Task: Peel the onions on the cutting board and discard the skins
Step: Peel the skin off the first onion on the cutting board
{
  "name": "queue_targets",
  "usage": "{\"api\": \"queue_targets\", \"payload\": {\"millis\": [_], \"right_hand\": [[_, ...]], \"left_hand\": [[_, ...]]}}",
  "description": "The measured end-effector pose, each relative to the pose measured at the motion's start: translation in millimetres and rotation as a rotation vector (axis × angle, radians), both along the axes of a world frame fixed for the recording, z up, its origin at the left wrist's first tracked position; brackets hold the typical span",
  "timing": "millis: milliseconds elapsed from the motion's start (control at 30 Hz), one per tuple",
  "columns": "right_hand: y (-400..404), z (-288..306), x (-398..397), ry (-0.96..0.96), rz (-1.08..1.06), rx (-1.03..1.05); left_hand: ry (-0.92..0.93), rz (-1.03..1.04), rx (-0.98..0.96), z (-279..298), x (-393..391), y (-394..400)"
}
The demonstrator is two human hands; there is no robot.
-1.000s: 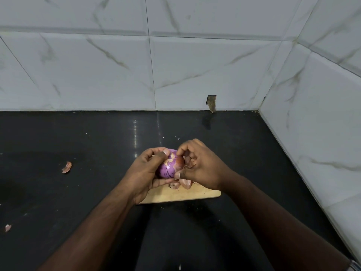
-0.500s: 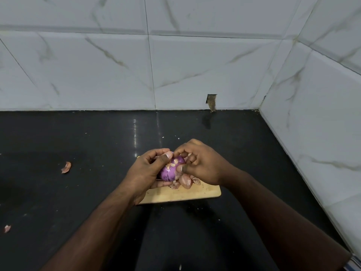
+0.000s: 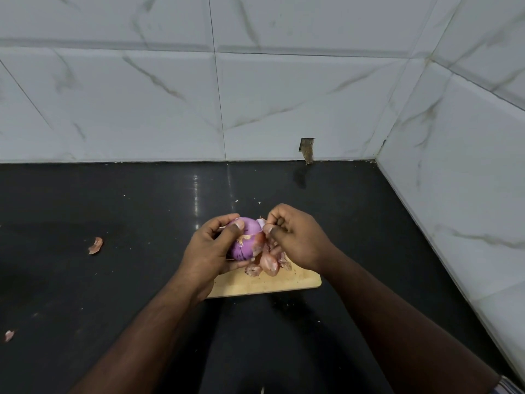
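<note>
A purple onion (image 3: 245, 241), mostly bare of skin, is held just above the wooden cutting board (image 3: 267, 284). My left hand (image 3: 208, 248) grips it from the left, thumb across its top. My right hand (image 3: 295, 237) pinches a flap of papery skin (image 3: 260, 223) at the onion's upper right edge. Loose pinkish skins (image 3: 268, 264) lie piled on the board under my right hand. Much of the board is hidden by my hands.
The black countertop (image 3: 113, 211) carries a skin scrap (image 3: 96, 245) at the left and another (image 3: 9, 335) near the left edge. Marble-tiled walls close the back and right side. A chipped gap (image 3: 307, 149) marks the back wall's base.
My left hand has turned the onion, showing more bare purple surface. My right hand has shifted from the onion's side to its upper right edge, pulling a skin flap outward.
</note>
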State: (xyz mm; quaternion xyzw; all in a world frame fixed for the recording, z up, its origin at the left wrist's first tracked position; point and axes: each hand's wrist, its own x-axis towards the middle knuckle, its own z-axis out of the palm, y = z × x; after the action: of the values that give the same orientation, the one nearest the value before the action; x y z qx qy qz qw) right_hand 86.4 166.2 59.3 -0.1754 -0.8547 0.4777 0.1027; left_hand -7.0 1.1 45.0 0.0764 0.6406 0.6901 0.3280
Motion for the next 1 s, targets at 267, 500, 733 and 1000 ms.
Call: {"api": "queue_targets", "payload": {"millis": [267,500,733,1000], "right_hand": [[8.2,-18.7,2.7,-0.148,-0.15,0.135],[9.2,-13.2,6.8,-0.269,0.039,0.273],[-7.6,19.5,7.1,0.091,0.117,0.097],[-20.6,11.0,-0.4,0.005,0.117,0.183]], "left_hand": [[-0.195,-0.006,0.192,4.9,-3.8,-4.0],[-0.286,0.019,0.239,5.8,2.4,-0.7],[-0.256,-0.05,0.208,8.1,1.0,-1.0],[-0.189,-0.111,0.172,9.9,3.3,0.6]]}}
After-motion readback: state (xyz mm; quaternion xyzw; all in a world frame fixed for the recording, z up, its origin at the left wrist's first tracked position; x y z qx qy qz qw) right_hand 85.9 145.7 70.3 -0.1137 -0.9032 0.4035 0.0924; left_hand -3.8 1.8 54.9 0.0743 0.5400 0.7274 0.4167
